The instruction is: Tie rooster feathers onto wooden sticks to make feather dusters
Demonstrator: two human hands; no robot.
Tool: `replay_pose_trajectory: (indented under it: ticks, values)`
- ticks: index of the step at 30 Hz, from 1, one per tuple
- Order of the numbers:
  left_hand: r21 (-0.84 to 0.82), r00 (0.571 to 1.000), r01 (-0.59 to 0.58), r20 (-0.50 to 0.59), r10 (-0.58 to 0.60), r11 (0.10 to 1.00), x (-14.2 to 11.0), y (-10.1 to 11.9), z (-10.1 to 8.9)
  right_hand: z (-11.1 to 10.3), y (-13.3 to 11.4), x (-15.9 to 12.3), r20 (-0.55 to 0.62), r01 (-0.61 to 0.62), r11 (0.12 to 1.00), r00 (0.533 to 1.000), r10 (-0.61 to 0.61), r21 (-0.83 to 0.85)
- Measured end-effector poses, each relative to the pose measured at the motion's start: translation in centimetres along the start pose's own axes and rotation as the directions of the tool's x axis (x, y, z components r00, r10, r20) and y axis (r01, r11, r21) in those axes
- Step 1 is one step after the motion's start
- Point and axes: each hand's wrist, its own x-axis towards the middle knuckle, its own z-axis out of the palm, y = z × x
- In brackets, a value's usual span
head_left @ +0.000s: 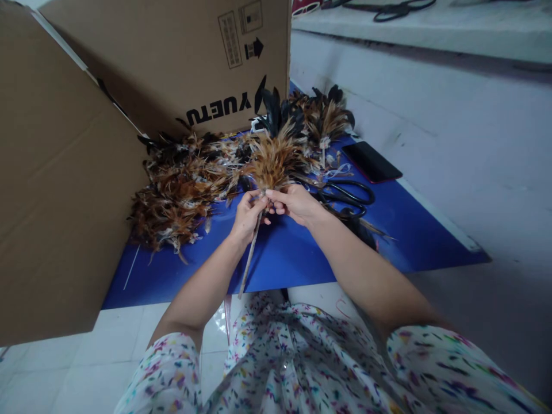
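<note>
While pinching above the desk (pixel 293 261), with fingers of left hand (pixel 247 214) and right hand (pixel 299 204) clamped on the base of the feather bunch (pixel 272 162) atop the stick (pixel 250 259), keep pressure even and alignment straight.

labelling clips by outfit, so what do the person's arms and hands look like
The left hand and right hand are bare, with no gloves, watch or bracelet showing. The left sleeve and right sleeve are white, scattered with small pink, purple, yellow and dark marks, and leave the forearms uncovered.
</note>
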Motion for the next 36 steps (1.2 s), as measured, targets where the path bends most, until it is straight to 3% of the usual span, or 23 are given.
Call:
replay_pose_trajectory:
  ticks: [4,13,20,27,29,36]
  values:
    - [0.046,1.000,0.000,0.010,-0.001,0.999,-0.3,0.0,0.4,0.0,-0.1,0.1,-0.009,0.025,0.999,1.000,-0.026,-0.030]
    - [0.196,0.997,-0.074,0.022,0.071,0.978,-0.9,-0.4,1.0,0.7,-0.7,0.1,-0.193,-0.043,0.997,0.981,0.031,-0.059]
    - [0.128,0.999,-0.036,-0.015,0.039,0.991,-1.0,-0.2,1.2,0.5,-0.4,0.1,-0.154,0.014,0.999,0.988,-0.019,-0.035]
    - [-0.064,0.984,0.170,-0.049,-0.174,0.983,-0.8,0.4,1.2,0.3,-0.1,0.2,-0.088,0.066,0.997,0.994,-0.069,-0.038]
    - [-0.091,0.967,0.251,-0.013,-0.253,0.964,-0.7,0.6,1.0,0.2,0.0,0.3,-0.060,0.068,0.997,0.996,-0.070,-0.032]
    - [-0.129,0.847,0.520,0.200,-0.492,0.844,-0.1,1.2,0.2,-0.2,-0.1,0.1,-0.006,0.054,0.998,0.999,-0.054,-0.030]
